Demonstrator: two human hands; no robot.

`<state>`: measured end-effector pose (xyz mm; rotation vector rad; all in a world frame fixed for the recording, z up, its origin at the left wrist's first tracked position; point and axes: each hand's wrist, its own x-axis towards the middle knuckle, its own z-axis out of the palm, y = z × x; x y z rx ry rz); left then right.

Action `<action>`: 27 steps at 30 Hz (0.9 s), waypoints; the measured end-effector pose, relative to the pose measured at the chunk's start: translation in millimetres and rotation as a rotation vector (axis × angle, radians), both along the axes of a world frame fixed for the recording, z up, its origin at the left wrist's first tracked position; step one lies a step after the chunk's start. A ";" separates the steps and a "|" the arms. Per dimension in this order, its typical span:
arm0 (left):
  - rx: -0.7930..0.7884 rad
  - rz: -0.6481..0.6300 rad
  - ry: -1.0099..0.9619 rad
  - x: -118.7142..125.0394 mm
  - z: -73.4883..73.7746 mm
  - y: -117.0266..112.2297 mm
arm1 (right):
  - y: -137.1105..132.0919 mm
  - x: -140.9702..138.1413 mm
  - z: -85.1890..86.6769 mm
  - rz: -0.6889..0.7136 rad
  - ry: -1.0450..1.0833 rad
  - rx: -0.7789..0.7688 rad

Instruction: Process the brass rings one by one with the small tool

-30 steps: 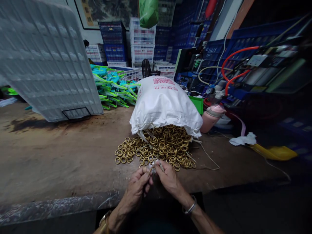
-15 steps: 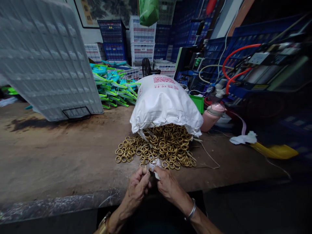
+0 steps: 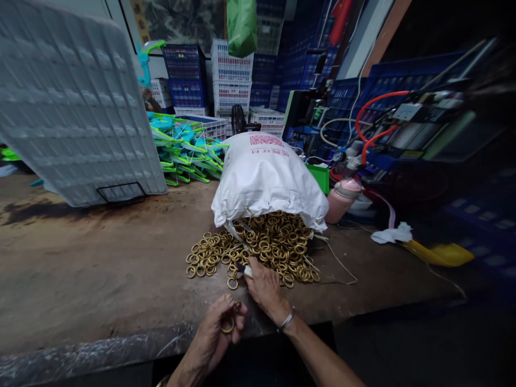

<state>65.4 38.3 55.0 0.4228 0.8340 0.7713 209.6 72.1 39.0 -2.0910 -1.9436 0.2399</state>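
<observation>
A white woven sack lies on its side on the worn brown workbench, spilling a heap of brass rings. My left hand is curled at the bench's front edge with a brass ring gripped in its fingers. My right hand reaches forward to the near edge of the ring heap, its fingers pinched on a small pale tool whose tip touches the rings. A single loose ring lies just left of that hand. A metal bracelet circles my right wrist.
A big grey ribbed plastic panel leans at the back left. Green and blue plastic parts are piled behind the sack. A pink bottle, a yellow scoop, hoses, a machine and stacked crates fill the right and back.
My hands were together in front of the heap; now the left has drawn back toward the bench edge holding a ring, and the right has moved forward to the rings.
</observation>
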 end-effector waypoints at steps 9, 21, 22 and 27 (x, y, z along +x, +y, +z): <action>-0.187 0.034 -0.161 -7.5 -5.4 7.4 | 4.2 -2.5 -0.5 0.008 -0.049 -0.047; -0.098 0.026 -0.092 -1.7 -6.6 14.7 | -4.7 -0.1 -4.3 0.037 -0.119 0.001; -0.093 0.027 -0.085 -1.5 -6.5 15.9 | -5.3 0.2 -4.7 0.052 -0.115 0.010; -0.083 0.049 -0.047 -2.1 -8.0 18.7 | -7.2 0.8 -5.5 0.055 -0.113 0.017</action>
